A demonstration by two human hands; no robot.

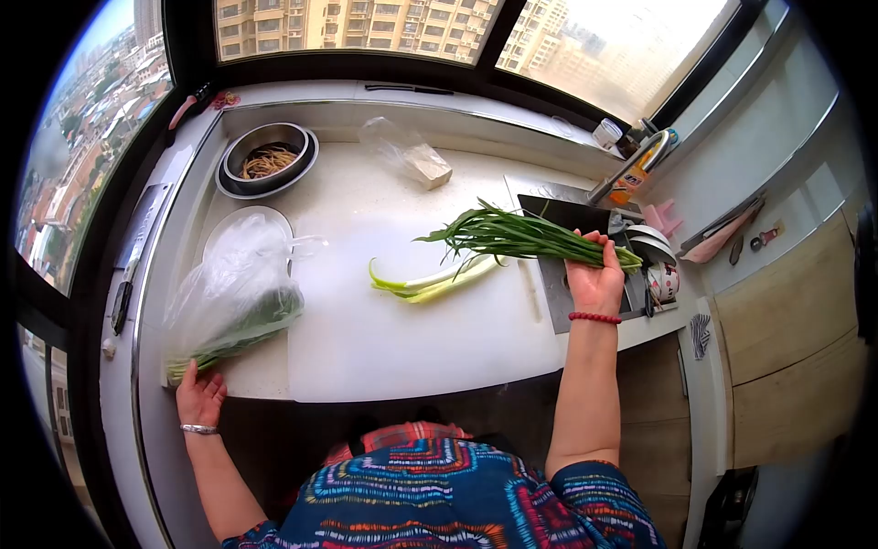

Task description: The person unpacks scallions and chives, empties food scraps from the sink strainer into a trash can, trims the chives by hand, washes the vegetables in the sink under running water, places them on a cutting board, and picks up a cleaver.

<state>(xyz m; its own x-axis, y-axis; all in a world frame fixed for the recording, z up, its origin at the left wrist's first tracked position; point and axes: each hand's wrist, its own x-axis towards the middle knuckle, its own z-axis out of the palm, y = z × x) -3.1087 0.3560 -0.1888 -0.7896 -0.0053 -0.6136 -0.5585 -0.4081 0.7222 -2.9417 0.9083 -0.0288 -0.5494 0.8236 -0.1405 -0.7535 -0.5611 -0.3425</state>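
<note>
My right hand (596,274) is closed around a bunch of garlic chives (512,231), gripping them near the pale stem ends. The leaves point left, held up over the sink's edge and the white cutting board (412,357). At the lower left, my left hand (201,395) has its fingers apart and slightly curled, at the near end of a clear plastic bag (224,284). More green chives (251,325) lie inside that bag, their stem ends toward my left hand. Pale green scallion stalks (439,285) rest on the cutting board.
A metal bowl (297,137) of brown, stringy pieces stands at the back left. Behind the board lies a beige block (428,166) partly in a plastic bag. The sink (555,274) with its faucet (631,169) is on the right, with stacked bowls (651,240) beside it.
</note>
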